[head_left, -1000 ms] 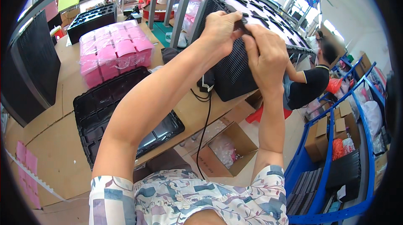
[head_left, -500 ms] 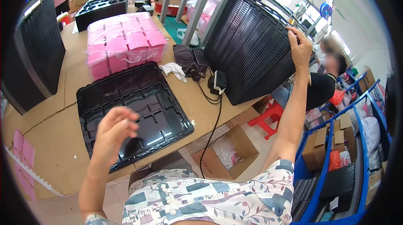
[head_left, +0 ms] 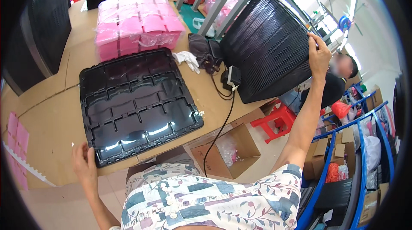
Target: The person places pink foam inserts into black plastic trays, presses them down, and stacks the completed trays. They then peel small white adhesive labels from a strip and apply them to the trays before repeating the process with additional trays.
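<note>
The left hand (head_left: 84,165) is at the tabletop's (head_left: 53,120) near edge, thumb and fingers apart, right beside the near-left corner of a black molded tray (head_left: 139,95); whether they touch it, I cannot tell. The tray lies flat, its shallow compartments bare. Below the edge stands an open cardboard box (head_left: 214,163) with clear plastic inside, and a black cable (head_left: 221,138) hangs past it. Farther off, the right hand (head_left: 319,58) has its fingers bent at the upper right edge of a tilted stack of black trays (head_left: 270,45); how firmly they close is unclear. Between tray and stack lies a white glove (head_left: 188,60). Behind the tray sits a plastic-wrapped pink bundle (head_left: 137,26).
</note>
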Demonstrator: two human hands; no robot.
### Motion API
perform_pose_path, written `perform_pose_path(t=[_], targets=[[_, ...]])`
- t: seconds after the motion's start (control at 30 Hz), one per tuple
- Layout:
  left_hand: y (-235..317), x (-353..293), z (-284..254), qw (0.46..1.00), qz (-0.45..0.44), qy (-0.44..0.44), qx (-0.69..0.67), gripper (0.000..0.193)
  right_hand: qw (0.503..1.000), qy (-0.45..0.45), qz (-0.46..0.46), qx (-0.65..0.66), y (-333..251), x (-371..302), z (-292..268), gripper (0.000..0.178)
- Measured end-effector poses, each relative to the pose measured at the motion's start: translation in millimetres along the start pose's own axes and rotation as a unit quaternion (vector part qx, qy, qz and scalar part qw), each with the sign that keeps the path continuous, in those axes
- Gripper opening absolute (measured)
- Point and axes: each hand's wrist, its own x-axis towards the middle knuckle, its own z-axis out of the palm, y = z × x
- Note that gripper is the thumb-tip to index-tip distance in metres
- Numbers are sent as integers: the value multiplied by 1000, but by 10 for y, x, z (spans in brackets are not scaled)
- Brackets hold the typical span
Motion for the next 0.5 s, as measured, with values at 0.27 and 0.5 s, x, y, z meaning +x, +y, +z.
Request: perform_pose_path(t=[0.27,0.5], targets=[[310,48,112,995,-2,13,96,36,983,-2,-138,-125,-1105,-279,-107,20],[358,110,99,995,-5,66,77,35,887,-442,37,130,-2804,-1925,528,42]])
